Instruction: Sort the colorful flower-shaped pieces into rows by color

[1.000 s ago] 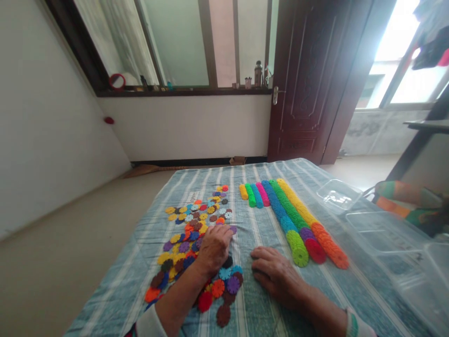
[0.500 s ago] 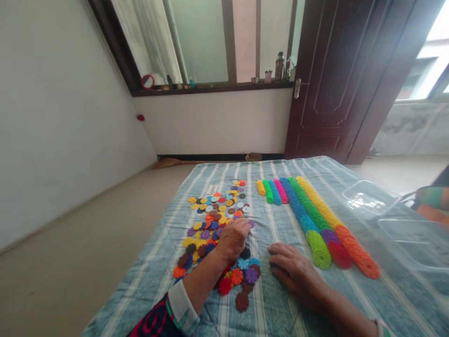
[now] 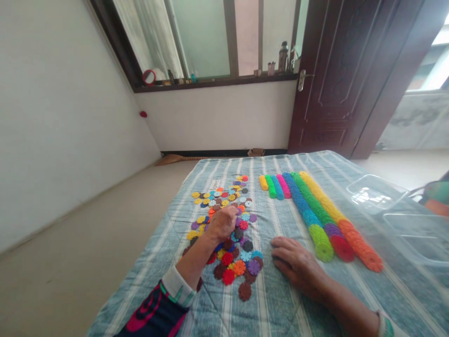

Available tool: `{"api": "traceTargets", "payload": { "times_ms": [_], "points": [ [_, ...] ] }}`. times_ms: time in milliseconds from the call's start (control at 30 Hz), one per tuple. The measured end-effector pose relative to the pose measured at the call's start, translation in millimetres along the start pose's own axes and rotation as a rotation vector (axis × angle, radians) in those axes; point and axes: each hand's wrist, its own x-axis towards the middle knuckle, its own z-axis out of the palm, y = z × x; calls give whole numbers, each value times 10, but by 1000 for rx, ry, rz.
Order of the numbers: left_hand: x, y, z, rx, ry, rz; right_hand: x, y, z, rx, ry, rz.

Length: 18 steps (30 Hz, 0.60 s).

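Observation:
A loose spread of plastic snowflake discs (image 3: 239, 267) in many colours covers the left part of the striped cloth. Over the middle of this spread is my left hand (image 3: 223, 223), its fingers bent and drawn together. Whatever may be between the fingertips is hidden. My right hand (image 3: 296, 263) lies on bare cloth to the right of the discs, fingers stretched out and holding nothing. Further right, long overlapping rows of discs run front to back: a blue row (image 3: 293, 194) ending in lime, a green row (image 3: 312, 202), and a yellow row (image 3: 321, 196) ending in orange.
Short yellow, green, blue and pink rolls of discs (image 3: 277, 187) lie at the back of the cloth (image 3: 224, 166). Two clear plastic boxes (image 3: 377, 189) stand on the right. A small white paper label (image 3: 216, 184) lies behind the loose discs. Beyond is a dark red door (image 3: 329, 93).
My left hand has shifted left and slightly away from me, uncovering more discs, and its fingers are more curled. My right hand stays on the cloth. The camera view has tilted slightly.

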Motion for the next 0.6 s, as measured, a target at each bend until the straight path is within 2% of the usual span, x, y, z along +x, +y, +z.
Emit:
{"api": "traceTargets", "payload": {
  "times_ms": [267, 467, 600],
  "points": [
    [20, -163, -144, 23, -5, -102, -11, 11, 12, -19, 8, 2],
    [29, -393, -255, -7, 100, -146, -13, 4, 4, -11, 10, -3],
    [25, -469, -333, -16, 8, -223, -21, 11, 8, -13, 18, -15]
  ]
}}
